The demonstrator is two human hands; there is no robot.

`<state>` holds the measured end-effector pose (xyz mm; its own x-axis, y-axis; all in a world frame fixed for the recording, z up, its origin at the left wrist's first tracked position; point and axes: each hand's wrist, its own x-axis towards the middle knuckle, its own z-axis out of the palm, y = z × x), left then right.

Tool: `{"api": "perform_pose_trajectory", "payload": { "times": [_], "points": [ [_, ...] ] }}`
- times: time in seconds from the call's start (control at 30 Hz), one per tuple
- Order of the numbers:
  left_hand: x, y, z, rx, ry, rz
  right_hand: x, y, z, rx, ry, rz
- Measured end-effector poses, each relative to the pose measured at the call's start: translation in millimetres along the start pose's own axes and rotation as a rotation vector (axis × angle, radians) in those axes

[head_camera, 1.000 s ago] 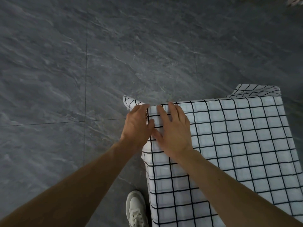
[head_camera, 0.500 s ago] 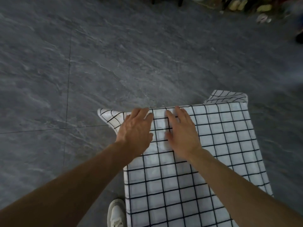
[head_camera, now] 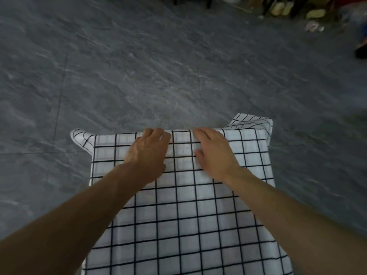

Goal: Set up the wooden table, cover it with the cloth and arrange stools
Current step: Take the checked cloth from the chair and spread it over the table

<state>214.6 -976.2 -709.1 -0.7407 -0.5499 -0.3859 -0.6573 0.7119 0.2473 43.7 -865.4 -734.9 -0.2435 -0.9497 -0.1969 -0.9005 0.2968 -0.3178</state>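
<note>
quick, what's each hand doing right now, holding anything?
Left hand: open, resting flat on the checked cloth near its far edge, holding nothing.
Right hand: open, flat on the cloth beside it, holding nothing.

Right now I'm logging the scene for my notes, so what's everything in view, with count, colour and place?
cloth: one, white with a black grid, spread over the table, its far corners hanging off
floor: grey stone-look tiles, all around
clutter: several blurred items, some yellowish, far right on the floor; too blurred to count or name
left hand: one, flat on the cloth near its far edge
right hand: one, flat on the cloth beside the left
</note>
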Motion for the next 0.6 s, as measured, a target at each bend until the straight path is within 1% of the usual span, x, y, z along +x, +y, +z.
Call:
{"api": "perform_pose_trajectory", "payload": {
  "times": [0.17,0.27,0.43,0.53,0.6],
  "points": [
    [25.6,52.1,5.9,-0.081,0.062,0.098,-2.3,43.5,-11.7,0.023,-0.02,0.007],
    [41.1,69.3,7.7,-0.048,0.035,0.132,-4.6,65.4,-14.3,0.031,0.001,0.023],
    [52.4,81.2,5.0,0.037,-0.088,0.113,-13.0,92.1,-21.2,0.049,0.036,0.057],
    [57.4,92.4,6.4,0.065,-0.1,0.111,-21.2,105.4,-23.6,0.046,0.074,0.069],
    [59.1,103.7,10.5,0.052,-0.075,0.157,-23.9,111.6,-23.8,0.051,0.083,0.073]
  ]
}}
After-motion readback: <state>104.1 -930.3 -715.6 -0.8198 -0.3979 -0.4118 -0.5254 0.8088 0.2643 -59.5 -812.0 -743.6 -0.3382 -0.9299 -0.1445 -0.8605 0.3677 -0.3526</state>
